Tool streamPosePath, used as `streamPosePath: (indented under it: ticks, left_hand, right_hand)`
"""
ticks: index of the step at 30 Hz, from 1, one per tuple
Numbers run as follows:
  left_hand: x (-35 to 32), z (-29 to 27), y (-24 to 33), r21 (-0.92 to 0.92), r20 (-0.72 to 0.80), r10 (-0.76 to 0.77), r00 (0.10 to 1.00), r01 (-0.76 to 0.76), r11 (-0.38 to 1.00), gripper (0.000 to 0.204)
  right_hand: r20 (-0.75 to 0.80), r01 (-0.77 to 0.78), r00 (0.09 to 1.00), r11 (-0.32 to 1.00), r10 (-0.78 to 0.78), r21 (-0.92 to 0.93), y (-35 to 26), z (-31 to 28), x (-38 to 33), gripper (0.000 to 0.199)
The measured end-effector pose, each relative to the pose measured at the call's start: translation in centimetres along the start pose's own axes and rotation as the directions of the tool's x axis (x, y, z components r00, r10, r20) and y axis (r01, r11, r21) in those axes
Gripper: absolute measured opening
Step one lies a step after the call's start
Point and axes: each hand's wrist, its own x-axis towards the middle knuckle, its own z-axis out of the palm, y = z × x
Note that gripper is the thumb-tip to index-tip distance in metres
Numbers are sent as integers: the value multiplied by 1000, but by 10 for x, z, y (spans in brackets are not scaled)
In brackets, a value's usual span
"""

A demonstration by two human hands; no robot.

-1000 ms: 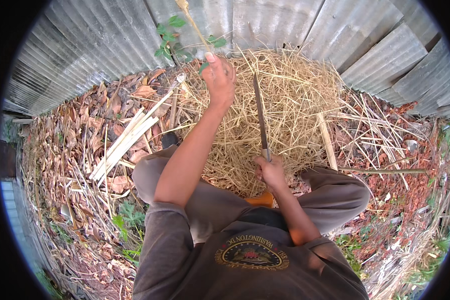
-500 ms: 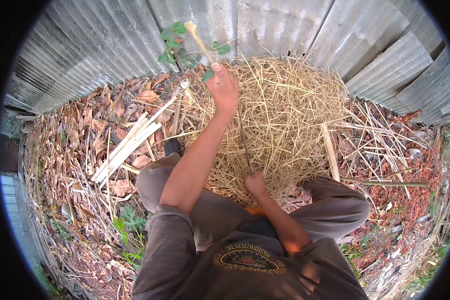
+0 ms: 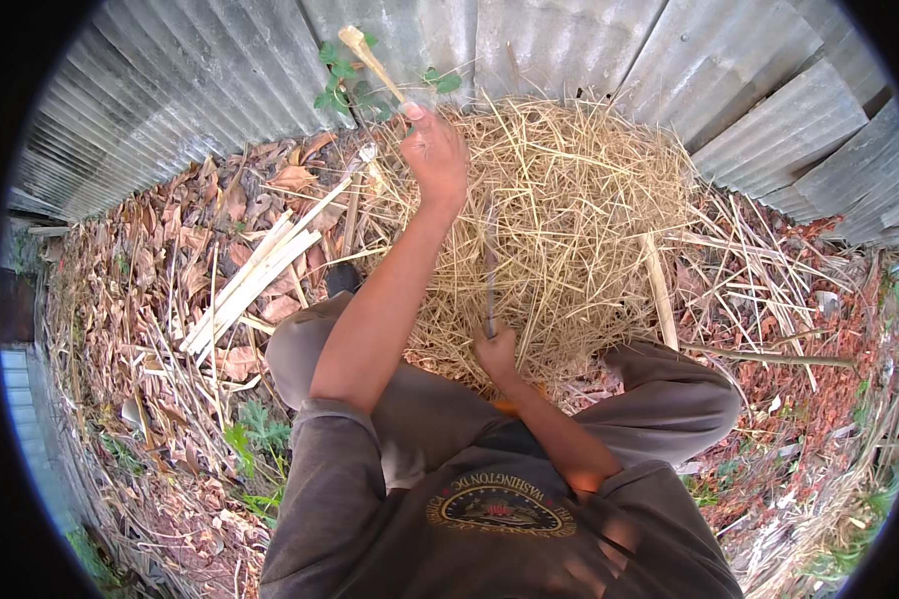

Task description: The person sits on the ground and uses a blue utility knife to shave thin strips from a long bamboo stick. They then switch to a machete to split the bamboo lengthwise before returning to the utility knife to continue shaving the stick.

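My left hand (image 3: pixel 436 158) is stretched far forward over the far left edge of a straw heap (image 3: pixel 579 220). Its fingers are closed on a pale bamboo stick (image 3: pixel 375 62) with a thicker, knobby far end, which points up toward the metal fence. Close to my lap, my right hand (image 3: pixel 496 351) is wrapped round a long, narrow knife (image 3: pixel 490 275). The dark blade runs forward across the straw, and its handle is hidden in my fist. The blade lies apart from the stick, to the right of my left forearm.
Split bamboo strips (image 3: pixel 255 285) lie on dry leaves (image 3: pixel 185 265) to the left. A corrugated metal fence (image 3: pixel 220 90) closes off the far side, with a green vine (image 3: pixel 342 90) against it. On the right are a thick pale stick (image 3: pixel 659 290) and scattered thin sticks (image 3: pixel 769 270).
My left hand has shifted slightly forward and left with the bamboo stick. My right hand has moved a little left, and the knife blade now points more straight ahead.
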Motion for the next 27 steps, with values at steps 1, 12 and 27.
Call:
streamPosePath:
  ticks: [1,12,27]
  left_hand:
    - [1,0,-1,1,-8,18,1000,-18,1000,60]
    - [6,-46,-6,24,81,-40,996,38,999,63]
    - [26,-56,44,-164,536,-112,837,234,958,60]
  right_hand:
    - [10,-259,965,964,260,-56,11,2,0,7]
    - [38,-1,999,978,-7,209,-111,-30,-12,20]
    - [-30,-323,944,937,329,135,-58,-51,0,20]
